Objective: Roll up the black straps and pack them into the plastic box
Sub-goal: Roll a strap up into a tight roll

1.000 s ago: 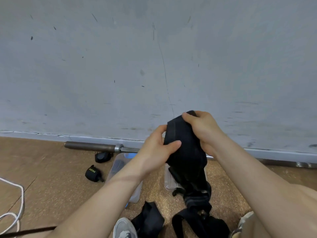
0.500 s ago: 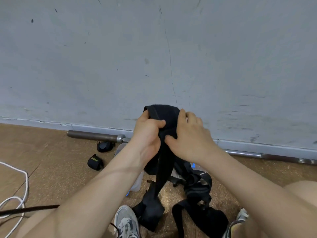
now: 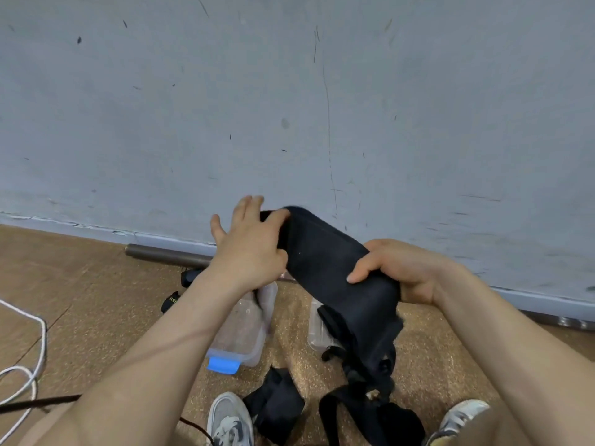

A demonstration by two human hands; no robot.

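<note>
Hands have pulled apart since half a second ago. Back then both were bunched together on top of the black strap [image 3: 322, 262]; now it's stretched out diagonally between them, up in the air in front of the wall.

My guess is it's being flattened so the roll starts clean from one end, which is why the wide padded part is held taut while the tail just hangs down to the loose pile on the floor between the shoes [image 3: 228, 420].

Left hand [image 3: 248, 249] is mostly opened up, with straight fingers laid against the far left end of the strap. One digit lies over the edge, and it looks more like pressing than grabbing. Right hand [image 3: 405, 272] is properly clamped on the nearer, right part, fingers curled round and thumb on top.

Plastic box [image 3: 244, 326] sits on the floor under the left forearm, blue clip facing near. Nothing I can see is packed in it yet. Another folded strap [image 3: 277, 410] lies just near of the box, and two small rolled ones [image 3: 174, 300] sit off to the left by the bar [image 3: 167, 254].
</note>
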